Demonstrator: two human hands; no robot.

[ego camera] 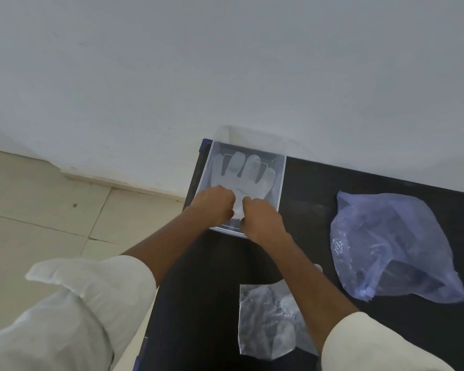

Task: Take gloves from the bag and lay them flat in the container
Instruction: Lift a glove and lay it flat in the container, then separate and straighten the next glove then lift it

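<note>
White glove [241, 174] lies flat inside the clear container [281, 180], fingers spread and pointing toward the far edge of the counter [319, 188], cuff toward the near side. Container sits at the far left corner of the counter, its left wall along the left edge. Both hands are over the container's near end, on the cuff: left hand [214, 203] curled, fingers pinching the cuff from the left; right hand [263, 219] curled, thumb and fingers pinching it from the right. The two hands are just beside each other, cuff fabric bunched between them. Clear bag [263, 328] with more white gloves inside lies near the near edge, partly under the right forearm. Bluish translucent bag [391, 247] lies crumpled toward the right side of the counter, well apart from the container; contents dark, can't tell what they are. Both forearms bare, light sleeves [97, 287] rolled up. Left of the counter: tiled floor [38, 199] and a plain wall [225, 62] behind.
</note>
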